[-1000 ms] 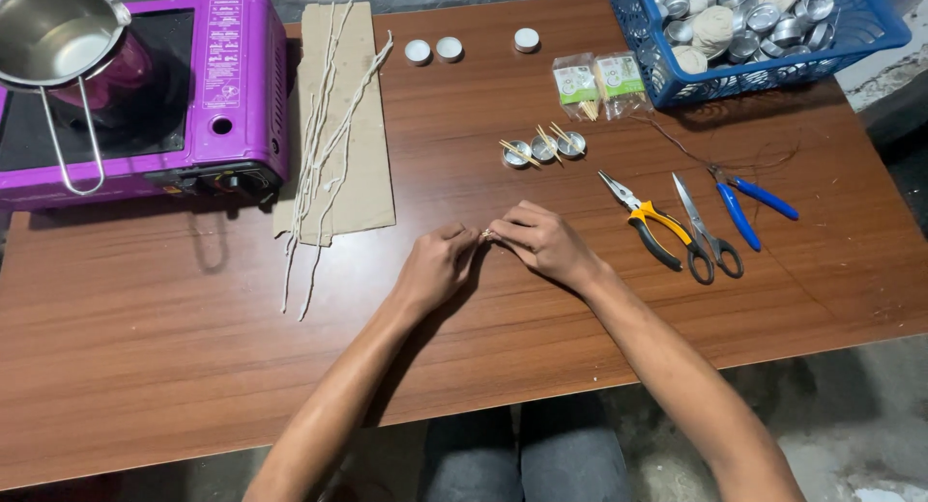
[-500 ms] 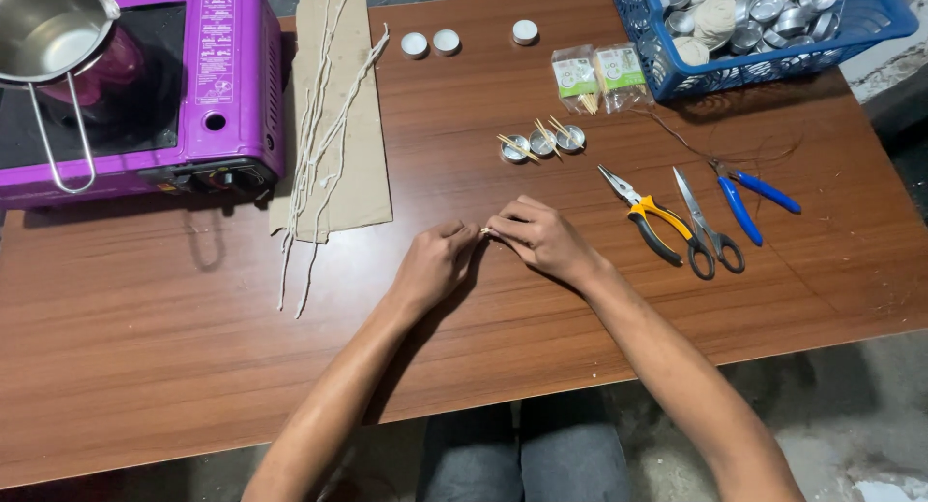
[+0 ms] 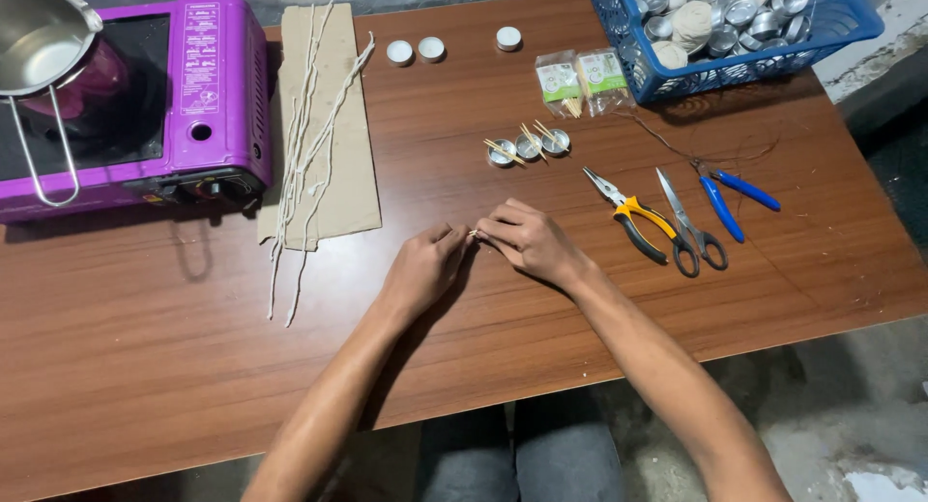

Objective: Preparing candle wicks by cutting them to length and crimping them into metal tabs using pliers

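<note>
While my two hands are meeting at the middle of the wooden table (image 3: 145, 367), my left hand (image 3: 423, 270) and my right hand (image 3: 527, 241) are pinching one tiny pale piece (image 3: 474, 233) between their fingertips; it is too small for me to tell what it is. Compared with a second ago, both hands are staying in nearly the same spot with the same pinch, and nothing on the table is sitting anywhere new. My forearms are reaching in from the near edge and angling toward each other, knuckles up, fingers curled inward, wrists resting low on the wood.

Just to the right of my right hand the yellow-handled pliers (image 3: 633, 217), the scissors (image 3: 691, 227) and the blue-handled pliers (image 3: 730, 193) are lying side by side. Beyond my hands, three small metal cups (image 3: 528, 146) holding wooden sticks are sitting in a row, with two little packets (image 3: 582, 77) behind them and the blue basket (image 3: 715, 72) of metal cups at the far right corner. To my left, pale strings (image 3: 304, 154) are lying across a cardboard sheet (image 3: 348, 173), beside the purple stove (image 3: 208, 86) carrying a steel pot (image 3: 39, 38).
</note>
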